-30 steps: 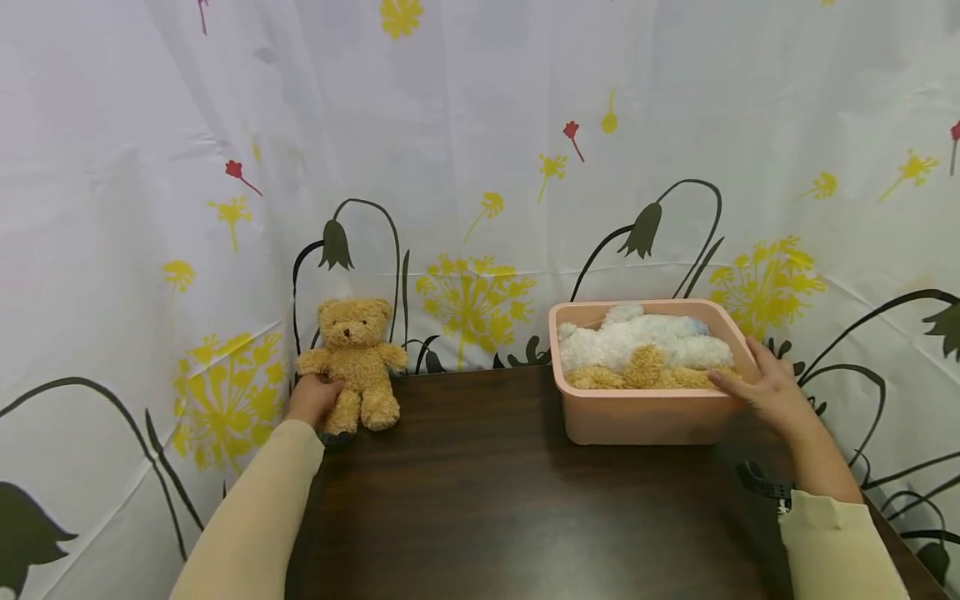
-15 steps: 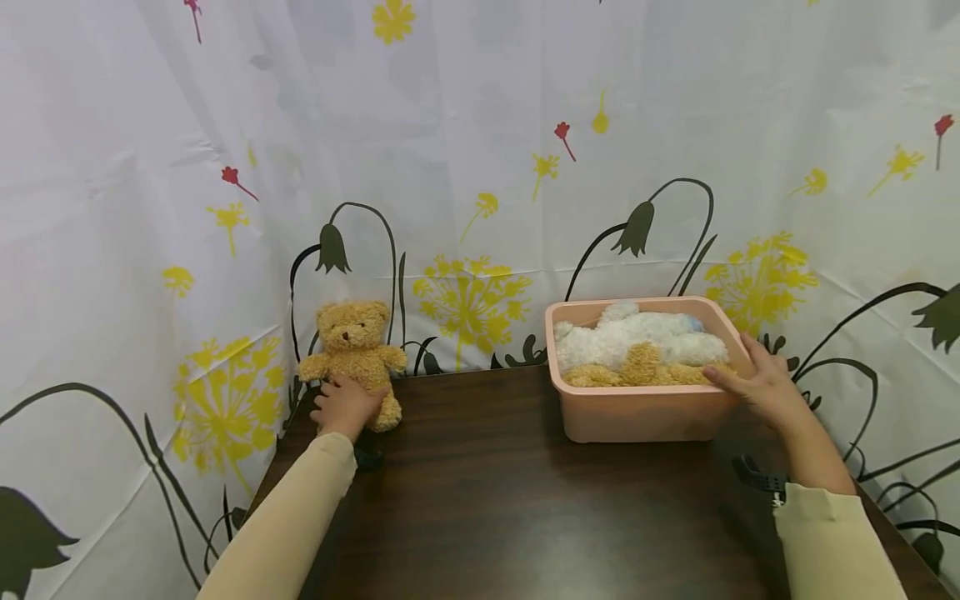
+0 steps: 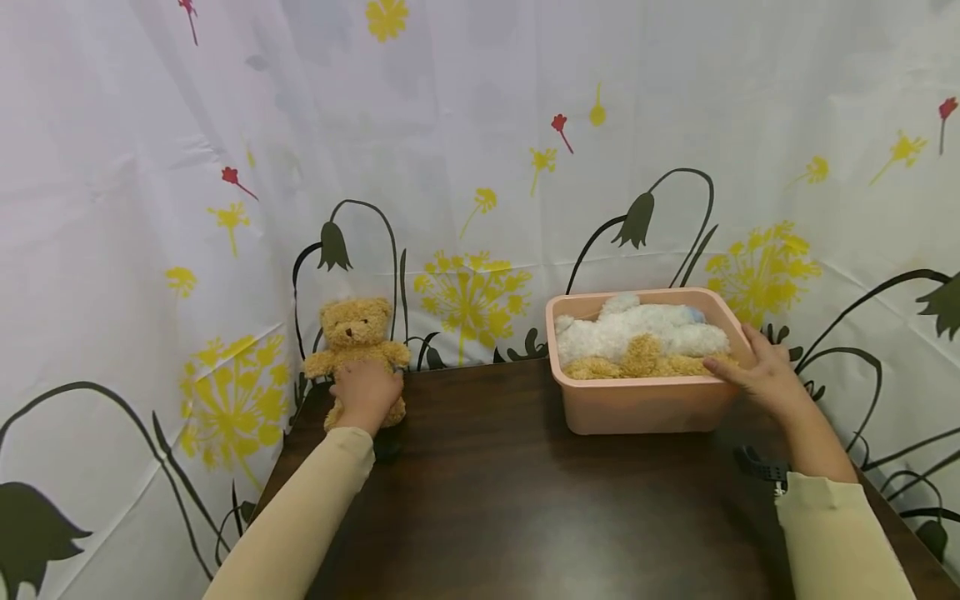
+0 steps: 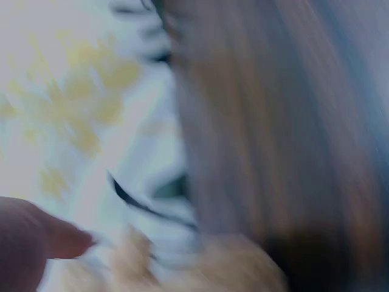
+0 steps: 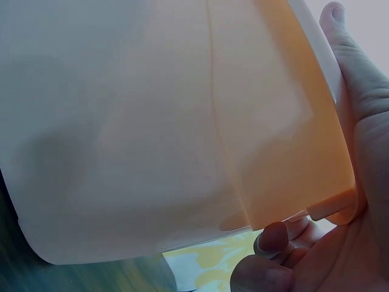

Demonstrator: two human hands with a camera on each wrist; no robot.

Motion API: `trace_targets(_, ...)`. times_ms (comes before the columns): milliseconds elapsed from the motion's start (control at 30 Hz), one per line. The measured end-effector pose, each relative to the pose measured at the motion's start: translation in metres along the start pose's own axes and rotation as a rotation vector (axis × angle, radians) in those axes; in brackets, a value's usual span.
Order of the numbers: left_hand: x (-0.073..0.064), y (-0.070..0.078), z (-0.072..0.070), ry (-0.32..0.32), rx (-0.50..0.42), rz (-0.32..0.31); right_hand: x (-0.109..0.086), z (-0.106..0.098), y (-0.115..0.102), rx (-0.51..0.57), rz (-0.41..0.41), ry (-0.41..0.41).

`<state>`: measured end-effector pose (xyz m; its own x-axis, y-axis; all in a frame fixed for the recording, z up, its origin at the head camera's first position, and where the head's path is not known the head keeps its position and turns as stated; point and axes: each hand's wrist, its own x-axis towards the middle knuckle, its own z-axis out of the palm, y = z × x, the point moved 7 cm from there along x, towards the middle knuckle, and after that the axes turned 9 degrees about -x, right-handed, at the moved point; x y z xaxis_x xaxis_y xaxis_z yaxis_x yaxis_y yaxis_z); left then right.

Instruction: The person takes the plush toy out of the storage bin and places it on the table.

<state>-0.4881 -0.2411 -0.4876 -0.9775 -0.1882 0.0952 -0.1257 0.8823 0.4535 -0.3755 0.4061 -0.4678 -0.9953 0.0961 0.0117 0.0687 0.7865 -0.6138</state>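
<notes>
On the left, a tan teddy bear [image 3: 356,327] sits upright at the back of the table, against the curtain. My left hand [image 3: 369,393] reaches to its front and rests on its belly, hiding much of the lower body. The left wrist view is blurred, with one digit [image 4: 64,237] above the tan fur [image 4: 213,267]. At the right, my right hand [image 3: 768,379] grips the corner of a pink plastic bin [image 3: 637,408], its thumb [image 5: 352,67] along the rim and fingers curled beneath. Inside the bin lie a white plush toy [image 3: 637,329] and a tan plush toy [image 3: 600,367].
The dark wooden table [image 3: 525,508] runs between bear and bin. A white curtain [image 3: 465,125] with printed flowers hangs along its back and sides. A black strap [image 3: 761,465] is on the right wrist.
My left hand has moved from the bear's side to the front of its belly. The bear has shifted slightly right. My right hand stays on the bin.
</notes>
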Motion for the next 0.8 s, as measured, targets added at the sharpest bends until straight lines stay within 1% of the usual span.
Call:
trace_targets(67, -0.007, 0.036, -0.014, 0.103, -0.038, 0.136, -0.001, 0.0, 0.0, 0.005, 0.003, -0.005)
trace_targets(100, -0.011, 0.055, -0.019, 0.136, -0.067, 0.207, -0.002, 0.0, 0.0, 0.007, 0.006, -0.007)
trace_targets(133, -0.015, 0.074, -0.024, 0.155, -0.109, 0.278, -0.002, 0.0, 0.001, 0.007, 0.007, -0.009)
trace_targets(167, -0.019, 0.094, -0.028, 0.154, -0.147, 0.343, -0.003, 0.0, 0.001, 0.005, 0.007, -0.012)
trace_targets(233, -0.026, 0.131, -0.033, 0.108, -0.216, 0.443, -0.004, 0.0, 0.002, -0.005, 0.009, -0.02)
trace_targets(267, -0.029, 0.15, -0.035, 0.071, -0.251, 0.48, -0.004, 0.0, 0.002, -0.01, 0.009, -0.025)
trace_targets(333, -0.036, 0.184, -0.037, -0.01, -0.307, 0.532, -0.004, -0.001, 0.003, -0.023, 0.008, -0.036)
trace_targets(433, -0.044, 0.227, -0.036, -0.11, -0.357, 0.581, -0.004, -0.003, 0.003, -0.039, 0.003, -0.055)
trace_targets(500, -0.048, 0.25, -0.031, -0.167, -0.38, 0.609, -0.002, -0.004, 0.003, -0.035, -0.01, -0.068)
trace_targets(600, -0.053, 0.276, -0.018, -0.244, -0.392, 0.657, 0.001, -0.003, 0.002, 0.005, -0.025, -0.089)
trace_targets(733, -0.058, 0.301, 0.007, -0.316, -0.341, 0.703, 0.001, -0.001, 0.002, 0.062, -0.034, -0.118)
trace_targets(800, -0.06, 0.312, 0.018, -0.317, -0.287, 0.722, 0.0, -0.001, 0.002, 0.066, -0.038, -0.126)
